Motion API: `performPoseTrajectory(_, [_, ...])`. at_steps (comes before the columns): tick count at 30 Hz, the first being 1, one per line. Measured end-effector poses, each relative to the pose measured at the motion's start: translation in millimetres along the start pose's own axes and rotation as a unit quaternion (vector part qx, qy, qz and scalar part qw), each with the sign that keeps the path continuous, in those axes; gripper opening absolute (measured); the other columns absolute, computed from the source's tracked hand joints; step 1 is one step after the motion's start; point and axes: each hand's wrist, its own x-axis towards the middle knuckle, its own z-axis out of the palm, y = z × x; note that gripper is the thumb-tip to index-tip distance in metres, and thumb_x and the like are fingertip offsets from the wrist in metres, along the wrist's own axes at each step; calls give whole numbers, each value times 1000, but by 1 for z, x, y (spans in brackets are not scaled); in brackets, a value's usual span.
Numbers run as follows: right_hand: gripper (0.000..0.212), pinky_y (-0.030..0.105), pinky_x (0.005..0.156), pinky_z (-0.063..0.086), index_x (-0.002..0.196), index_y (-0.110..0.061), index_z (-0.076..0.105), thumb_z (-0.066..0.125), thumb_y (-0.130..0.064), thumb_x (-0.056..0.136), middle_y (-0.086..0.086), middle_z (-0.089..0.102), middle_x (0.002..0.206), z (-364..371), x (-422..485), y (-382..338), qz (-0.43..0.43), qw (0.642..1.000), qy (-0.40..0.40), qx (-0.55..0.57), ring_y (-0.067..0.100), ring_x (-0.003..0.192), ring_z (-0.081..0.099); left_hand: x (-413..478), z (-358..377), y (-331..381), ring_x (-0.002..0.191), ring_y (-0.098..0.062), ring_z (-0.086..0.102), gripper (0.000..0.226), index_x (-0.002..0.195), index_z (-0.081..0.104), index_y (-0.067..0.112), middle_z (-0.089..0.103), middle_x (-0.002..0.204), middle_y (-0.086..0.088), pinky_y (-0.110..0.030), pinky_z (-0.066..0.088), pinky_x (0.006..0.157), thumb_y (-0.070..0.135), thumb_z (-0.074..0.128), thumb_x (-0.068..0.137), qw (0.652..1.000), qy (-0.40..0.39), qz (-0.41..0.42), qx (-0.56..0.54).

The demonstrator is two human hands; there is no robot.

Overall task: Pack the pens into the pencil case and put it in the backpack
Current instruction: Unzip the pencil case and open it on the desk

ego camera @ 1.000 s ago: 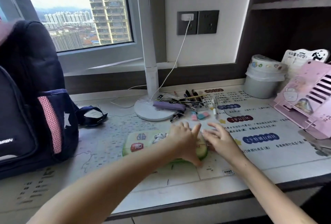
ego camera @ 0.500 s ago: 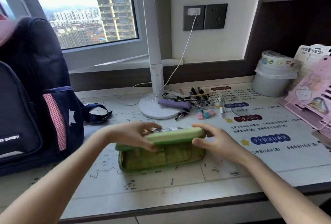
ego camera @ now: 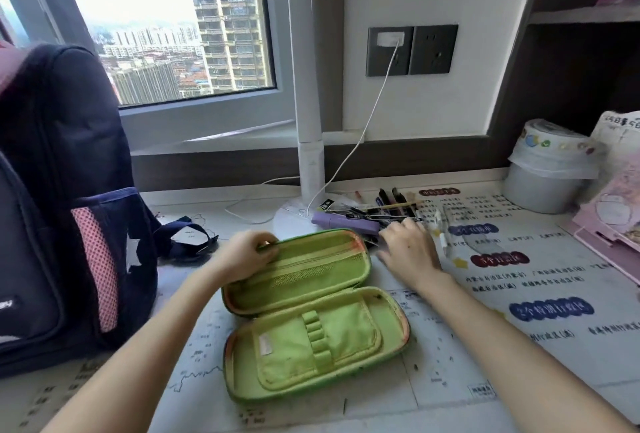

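Vs half a sec earlier, the green hard-shell pencil case (ego camera: 311,335) had gone from half-shut to fully open, & the right hand (ego camera: 408,252) had left its lid. The case lay on the pale map-printed surface (ego camera: 450,380), lime fabric lining up. There were elastic pen loops & a flat pocket in the near half & a mesh pocket in the lid, which stood tilted up. The left hand (ego camera: 242,256) pinched the lid's far-left rim. The right hand, fingers spread & holding nothing, touched the loose pile of slim dark pens (ego camera: 391,204) just behind-right of the case. A lilac oblong plastic box (ego camera: 343,223) lay btwn the case & the white lamp's round base (ego camera: 291,217). A navy padded fabric backpack (ego camera: 52,207) w/ pink mesh side pocket stood left of the case, apart. A grey round bin (ego camera: 547,172) w/ plastic liner sat far right of it.
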Motion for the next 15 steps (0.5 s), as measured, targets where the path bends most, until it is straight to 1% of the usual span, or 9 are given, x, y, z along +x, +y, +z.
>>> performPoseTrajectory(2, [19,32,61,47,64,-13,68,84,-17,56,3,65,65,4,2,-2,-49,996,38,-62,24,66,58,-1,7,-6,95,-18,60,27,111,63,24,66,111,-2,-30,48,81,28,62,84,999,29,-3,-19])
performPoseTrajectory(3, [19,30,58,46,57,-13,65,83,-8,53,3,63,60,4,3,-2,-68,993,57,-77,24,61,56,-3,9,-7,97,-18,59,28,111,63,23,65,111,-2,-30,47,83,26,64,83,998,60,7,-23])
performPoseTrajectory(5, [21,29,55,45,54,-11,62,77,4,54,4,61,55,6,3,1,-94,989,80,-84,24,57,55,-14,11,-5,96,-20,58,27,106,66,21,65,104,-2,-29,45,79,26,68,80,989,135,55,-18])
performPoseTrajectory(6, [20,29,55,45,56,-10,63,74,6,56,5,62,56,7,3,4,-95,988,93,-77,24,57,55,-23,11,-1,91,-20,59,24,101,69,22,66,98,-1,-29,45,75,28,70,78,984,154,88,-21])
performPoseTrajectory(7, [18,30,55,45,59,-9,65,73,7,60,6,63,57,6,2,6,-84,990,99,-55,25,58,56,-34,10,4,86,-19,60,22,96,70,24,66,93,2,-28,45,72,34,70,76,980,151,125,-25])
performPoseTrajectory(8, [15,31,55,46,63,-7,67,70,7,65,7,65,59,5,2,8,-67,992,104,-17,26,60,57,-46,10,10,83,-16,61,23,92,71,28,66,90,5,-27,46,71,42,68,74,979,125,157,-23])
performPoseTrajectory(11, [14,35,58,50,74,-1,71,60,2,83,13,69,68,-1,-1,11,16,981,119,154,30,67,61,-74,13,22,79,-9,58,37,90,70,34,65,86,12,-23,45,69,62,54,71,976,11,215,22])
performPoseTrajectory(13, [19,43,61,54,76,2,70,55,-2,87,16,70,71,-7,-3,11,73,958,101,259,32,66,65,-84,19,28,82,-10,55,39,94,68,35,64,90,11,-24,44,69,62,58,69,970,-37,232,58])
performPoseTrajectory(15, [21,49,64,56,75,2,69,54,-4,89,15,70,70,-12,-6,11,129,933,71,328,29,64,68,-90,24,34,91,-11,50,42,103,64,36,61,97,11,-28,44,74,60,64,69,964,-44,240,103])
